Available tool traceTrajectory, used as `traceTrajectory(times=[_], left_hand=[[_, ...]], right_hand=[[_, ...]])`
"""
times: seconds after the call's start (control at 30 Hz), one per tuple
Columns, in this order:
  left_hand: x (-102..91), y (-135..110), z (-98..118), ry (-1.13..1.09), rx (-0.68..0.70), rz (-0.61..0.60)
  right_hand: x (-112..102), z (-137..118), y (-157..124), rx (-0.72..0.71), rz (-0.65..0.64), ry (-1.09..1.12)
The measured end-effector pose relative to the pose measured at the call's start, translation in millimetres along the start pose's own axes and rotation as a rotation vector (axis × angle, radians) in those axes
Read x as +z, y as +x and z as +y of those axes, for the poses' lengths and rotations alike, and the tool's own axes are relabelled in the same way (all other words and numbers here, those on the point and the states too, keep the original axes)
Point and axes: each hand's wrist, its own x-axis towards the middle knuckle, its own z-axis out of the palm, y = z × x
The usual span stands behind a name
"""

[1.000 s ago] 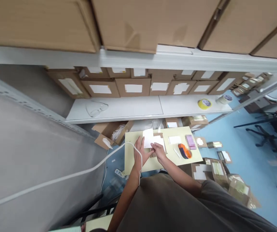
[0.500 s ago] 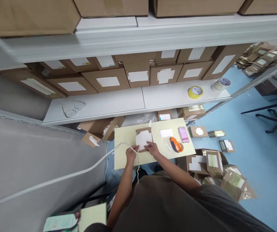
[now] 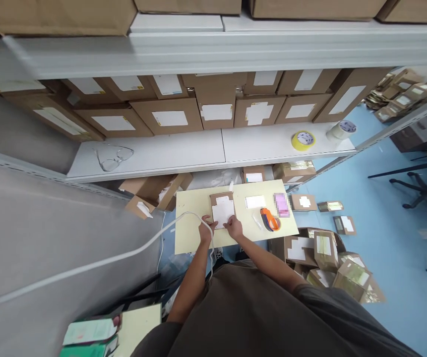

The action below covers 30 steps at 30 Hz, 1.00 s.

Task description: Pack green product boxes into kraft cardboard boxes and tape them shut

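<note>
A small flat cardboard box (image 3: 216, 197) lies on the pale yellow table in front of me, with a white label (image 3: 222, 212) covering most of its top. My left hand (image 3: 206, 231) grips the box's lower left corner, thumb over the edge. At the lower right corner, my right hand (image 3: 234, 227) has its fingers curled and pinched on the label's edge. An orange tape dispenser (image 3: 269, 219) rests to the right of the box, near a thin white strip (image 3: 257, 222) and a stack of white labels (image 3: 255, 202).
The yellow table (image 3: 191, 208) also bears a pink pixelated item (image 3: 282, 205). A white cable (image 3: 124, 256) arcs across in front of my left hand. Above, a shelf (image 3: 183, 151) holds glasses (image 3: 113, 158), yellow tape (image 3: 303, 140) and labelled boxes. Packed boxes (image 3: 325, 250) are piled at the right.
The white label, which was skewed past the box's left edge, now lies straighter on top. My right hand's fingers have curled in at its lower right corner. The view has shifted slightly.
</note>
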Motion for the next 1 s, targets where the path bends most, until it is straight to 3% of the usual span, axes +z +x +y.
traceTrajectory(times=[0.67,1.0], left_hand=[[20.9,22,-42,0.013,0.073,-0.052],[25.7,20,-39,0.106,0.052,-0.047]], right_hand=[[22,7,1,0.021,0.109,-0.047],[19,4,5,0.064,0.101,-0.160]])
